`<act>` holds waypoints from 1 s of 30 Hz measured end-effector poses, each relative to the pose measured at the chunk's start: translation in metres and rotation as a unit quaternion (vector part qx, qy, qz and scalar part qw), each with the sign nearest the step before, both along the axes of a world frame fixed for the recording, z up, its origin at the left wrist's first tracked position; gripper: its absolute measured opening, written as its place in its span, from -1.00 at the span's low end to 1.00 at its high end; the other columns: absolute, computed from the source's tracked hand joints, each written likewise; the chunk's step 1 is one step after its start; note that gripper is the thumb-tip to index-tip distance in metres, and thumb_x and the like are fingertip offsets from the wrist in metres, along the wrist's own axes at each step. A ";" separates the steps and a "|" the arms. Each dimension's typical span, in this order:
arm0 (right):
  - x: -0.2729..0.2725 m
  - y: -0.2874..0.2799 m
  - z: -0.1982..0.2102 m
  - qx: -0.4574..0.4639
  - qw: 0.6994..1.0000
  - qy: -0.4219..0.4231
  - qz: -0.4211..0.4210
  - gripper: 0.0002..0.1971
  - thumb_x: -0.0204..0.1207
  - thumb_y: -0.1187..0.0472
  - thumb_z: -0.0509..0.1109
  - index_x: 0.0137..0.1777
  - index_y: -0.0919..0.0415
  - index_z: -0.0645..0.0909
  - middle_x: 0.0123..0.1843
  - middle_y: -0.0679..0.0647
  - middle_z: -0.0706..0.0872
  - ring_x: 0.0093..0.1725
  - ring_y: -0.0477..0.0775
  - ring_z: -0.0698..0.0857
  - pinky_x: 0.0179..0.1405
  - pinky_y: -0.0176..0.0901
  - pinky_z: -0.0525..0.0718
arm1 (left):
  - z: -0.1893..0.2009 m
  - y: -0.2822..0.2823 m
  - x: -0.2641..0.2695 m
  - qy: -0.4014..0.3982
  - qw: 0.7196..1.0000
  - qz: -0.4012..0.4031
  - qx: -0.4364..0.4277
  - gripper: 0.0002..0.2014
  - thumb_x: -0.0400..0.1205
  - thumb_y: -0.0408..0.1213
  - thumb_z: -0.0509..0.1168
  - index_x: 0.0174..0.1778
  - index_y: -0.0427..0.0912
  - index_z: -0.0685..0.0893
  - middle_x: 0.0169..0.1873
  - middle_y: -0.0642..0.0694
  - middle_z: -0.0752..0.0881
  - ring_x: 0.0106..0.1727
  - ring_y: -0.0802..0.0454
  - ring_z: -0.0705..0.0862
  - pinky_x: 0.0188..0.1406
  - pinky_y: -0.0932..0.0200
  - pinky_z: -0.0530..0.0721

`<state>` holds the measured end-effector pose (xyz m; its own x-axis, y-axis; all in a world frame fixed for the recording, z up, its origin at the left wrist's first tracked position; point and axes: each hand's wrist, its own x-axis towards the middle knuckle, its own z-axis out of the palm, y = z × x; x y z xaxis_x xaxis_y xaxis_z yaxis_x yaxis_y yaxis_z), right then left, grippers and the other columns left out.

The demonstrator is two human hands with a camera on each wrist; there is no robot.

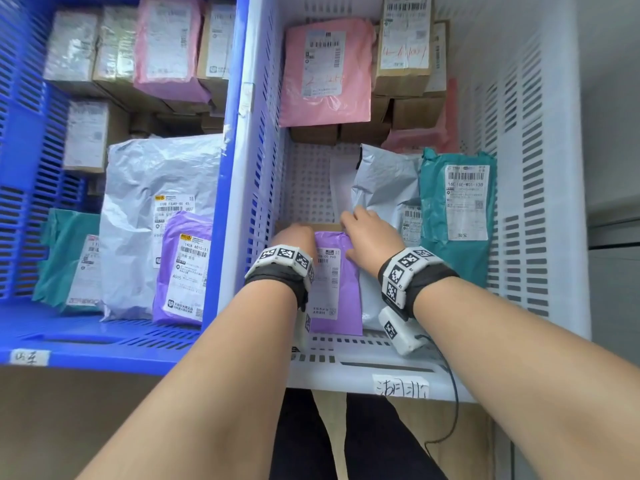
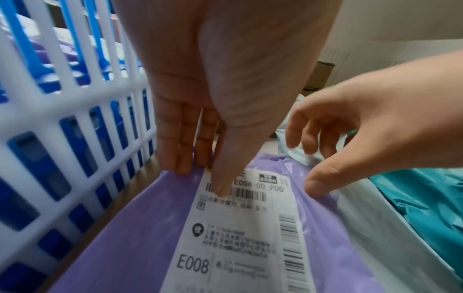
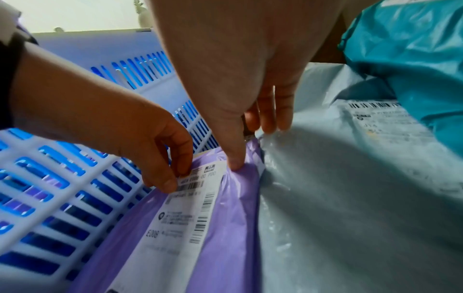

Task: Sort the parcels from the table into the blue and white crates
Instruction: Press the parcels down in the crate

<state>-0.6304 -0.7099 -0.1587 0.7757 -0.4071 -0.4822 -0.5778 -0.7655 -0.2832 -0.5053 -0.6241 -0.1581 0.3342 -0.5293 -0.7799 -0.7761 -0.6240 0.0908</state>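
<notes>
Purple parcel [image 1: 341, 289] w/ white label reading E008 is in the white crate [image 1: 533, 216], near-left corner, lying on top of a brown cardboard piece [image 1: 304, 226] whose edge shows along the crate's slotted left wall.

My left hand [image 1: 293, 237] is on the parcel's far edge: thumb presses on the label's barcode, the other fingers [image 2: 175, 150] curl down over the far edge, so it's pinching the purple parcel. My right hand [image 1: 370, 237] is at the parcel's far-right corner: thumb presses into the purple film, fingers [image 3: 273, 117] hang loosely curled over the seam where purple meets the grey poly mailer [image 1: 384, 188]; can't tell if they're touching the grey one or just above it. Not a full grasp as far as I see.

Grey mailer lies just right of the purple parcel, partly under it at the edge. Teal parcel [image 1: 457, 209] is right of that, overlapping the grey one, against the crate's right wall. Far end of the white crate: pink parcel [image 1: 325, 74] on top of brown boxes, another labelled brown box [image 1: 403, 46] beside it.

Blue crate [image 1: 20, 168] sits touching the white crate's left side; inside I see a big grey mailer [image 1: 152, 209], a second purple parcel [image 1: 183, 271], a teal one, boxes and a pink bag at the far end.
</notes>
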 end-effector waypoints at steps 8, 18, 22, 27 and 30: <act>0.003 0.003 0.000 0.015 0.984 0.062 0.165 -0.56 0.44 -0.05 0.53 0.20 0.15 0.53 0.15 0.12 0.63 0.18 0.20 0.62 -0.08 -0.03 0.49 | -0.015 0.002 0.002 0.008 0.999 0.026 0.036 -0.52 0.68 -0.33 0.29 0.53 -0.33 0.41 0.42 -0.31 0.48 0.34 -0.29 0.62 0.26 -0.07 0.65; 0.005 0.013 -0.035 -0.009 0.984 0.072 0.165 -0.41 0.40 -0.03 0.56 0.34 0.16 0.45 0.21 0.12 0.63 0.19 0.22 0.64 0.09 0.03 0.56 | -0.042 0.004 -0.003 -0.015 0.999 0.032 0.028 -0.46 0.66 -0.36 0.31 0.54 -0.30 0.30 0.45 -0.30 0.35 0.41 -0.32 0.53 0.22 -0.17 0.62; 0.006 0.013 -0.042 -0.011 0.985 0.069 0.156 -0.44 0.39 -0.01 0.55 0.33 0.15 0.46 0.19 0.09 0.64 0.18 0.20 0.65 0.04 0.00 0.58 | -0.052 0.003 -0.005 -0.028 0.999 0.030 0.020 -0.48 0.64 -0.39 0.32 0.51 -0.29 0.32 0.41 -0.30 0.37 0.37 -0.32 0.54 0.17 -0.13 0.64; 0.007 0.013 -0.046 -0.011 0.986 0.064 0.154 -0.45 0.40 0.01 0.53 0.33 0.15 0.46 0.19 0.09 0.64 0.17 0.21 0.64 -0.01 0.00 0.56 | -0.056 0.002 -0.006 -0.030 0.999 0.028 0.013 -0.48 0.63 -0.40 0.32 0.49 -0.30 0.32 0.41 -0.32 0.37 0.36 -0.32 0.54 0.17 -0.13 0.65; 0.006 0.015 -0.044 -0.014 0.986 0.066 0.149 -0.45 0.41 0.04 0.52 0.34 0.17 0.45 0.20 0.11 0.63 0.19 0.21 0.63 0.04 0.01 0.56 | -0.055 0.003 -0.005 -0.025 0.999 0.026 0.021 -0.49 0.64 -0.40 0.30 0.49 -0.31 0.31 0.43 -0.32 0.35 0.37 -0.32 0.53 0.23 -0.15 0.66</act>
